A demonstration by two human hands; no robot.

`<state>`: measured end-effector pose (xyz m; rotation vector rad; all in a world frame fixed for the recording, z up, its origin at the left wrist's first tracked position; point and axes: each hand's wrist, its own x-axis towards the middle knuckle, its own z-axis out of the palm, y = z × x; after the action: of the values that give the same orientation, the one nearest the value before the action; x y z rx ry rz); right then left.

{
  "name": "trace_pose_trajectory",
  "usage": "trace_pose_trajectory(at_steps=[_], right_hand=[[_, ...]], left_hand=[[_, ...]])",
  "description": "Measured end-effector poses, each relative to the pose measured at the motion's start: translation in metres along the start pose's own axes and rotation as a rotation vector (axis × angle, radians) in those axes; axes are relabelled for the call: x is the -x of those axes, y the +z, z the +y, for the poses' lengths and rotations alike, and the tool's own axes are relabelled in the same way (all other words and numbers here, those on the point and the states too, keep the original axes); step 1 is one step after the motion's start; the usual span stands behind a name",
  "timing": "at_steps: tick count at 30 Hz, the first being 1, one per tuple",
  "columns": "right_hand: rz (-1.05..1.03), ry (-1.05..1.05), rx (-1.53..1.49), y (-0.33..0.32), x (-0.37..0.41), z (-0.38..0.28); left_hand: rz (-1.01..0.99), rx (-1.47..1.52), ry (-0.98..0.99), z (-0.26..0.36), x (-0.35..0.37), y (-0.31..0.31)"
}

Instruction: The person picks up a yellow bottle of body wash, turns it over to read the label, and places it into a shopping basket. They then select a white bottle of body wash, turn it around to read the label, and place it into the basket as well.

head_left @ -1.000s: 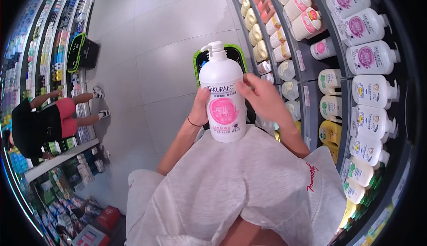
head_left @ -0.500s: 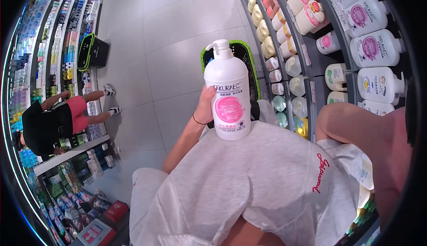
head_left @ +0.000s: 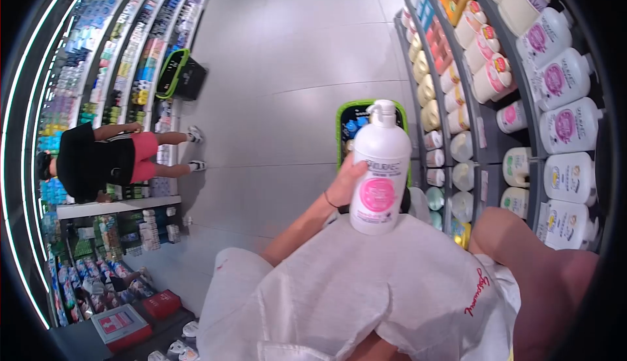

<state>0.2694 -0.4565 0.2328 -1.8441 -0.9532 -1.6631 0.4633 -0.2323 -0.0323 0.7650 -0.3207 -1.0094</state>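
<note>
My left hand is wrapped around a large white pump bottle with a pink round label, gripping it from its left side. The bottle is nearly upright in front of my light shirt, its pump at the top. Beyond it is a black shopping basket with a green rim, partly covered by the bottle. Something blue lies inside. On the right my bent right arm shows, but the hand itself is out of sight.
Shelves with pump bottles and jugs line the right side. Across the tiled floor, a person in a black shirt stands by another shelf. A second green-rimmed basket is near that person. Red boxes are at lower left.
The view has shifted, so the bottle, basket and shelves appear further right and lower. My left hand keeps hold of the bottle.
</note>
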Motion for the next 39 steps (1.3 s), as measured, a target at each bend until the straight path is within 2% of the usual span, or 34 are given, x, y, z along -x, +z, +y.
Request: trace_pose_trajectory(at_steps=[3,4,6,7,8,10,11,14,16,20,23,26,27,31,33,36,39], right_hand=[[-0.274,-0.123,0.365,-0.006,0.013,0.0],[-0.263,-0.138,0.358,-0.002,0.015,-0.001],[0.208,0.002,-0.253,0.013,0.015,-0.008],[0.295,-0.022,-0.363,0.025,0.011,-0.006],[0.297,-0.023,-0.36,0.024,0.009,-0.003],[0.145,0.028,-0.36,0.022,0.004,0.001],[0.154,0.023,-0.359,0.018,0.005,0.002],[0.105,0.012,-0.367,0.011,0.003,0.004],[0.429,0.03,-0.526,0.038,0.005,0.001],[0.247,0.019,-0.436,0.029,0.009,0.009],[0.369,0.055,-0.562,0.035,0.007,0.007],[0.279,0.049,-0.529,0.039,0.006,0.014],[0.179,0.081,-0.618,0.035,0.007,0.016],[0.154,0.087,-0.509,0.039,0.007,0.019],[0.235,0.133,-0.622,0.041,0.005,0.017],[0.173,0.108,-0.663,0.04,0.009,0.021],[0.201,0.082,-0.682,0.045,0.008,0.026]], left_hand=[[0.062,-0.05,-0.011,0.001,0.004,0.001],[0.065,-0.059,0.006,0.003,0.006,-0.001],[-0.025,0.011,-0.005,0.002,0.002,-0.002],[-0.024,0.015,-0.008,0.003,0.002,-0.001],[-0.027,0.012,-0.01,0.002,0.002,0.0],[-0.042,0.036,-0.031,0.0,0.003,-0.003],[-0.041,0.027,-0.031,-0.001,0.002,-0.005],[0.075,0.047,0.02,-0.015,0.002,0.001],[-0.001,0.042,-0.039,0.0,-0.001,-0.003],[0.03,0.043,0.014,-0.003,-0.002,-0.005],[-0.05,0.076,-0.031,-0.003,-0.009,-0.012],[-0.013,0.039,0.017,0.0,-0.009,-0.009],[0.002,0.016,0.012,0.001,-0.008,-0.01],[0.016,0.026,0.019,0.005,-0.01,-0.011],[-0.005,0.019,0.009,0.005,-0.01,-0.01],[-0.001,0.03,0.02,0.007,-0.009,-0.009],[0.025,0.034,0.021,0.004,-0.01,-0.012]])
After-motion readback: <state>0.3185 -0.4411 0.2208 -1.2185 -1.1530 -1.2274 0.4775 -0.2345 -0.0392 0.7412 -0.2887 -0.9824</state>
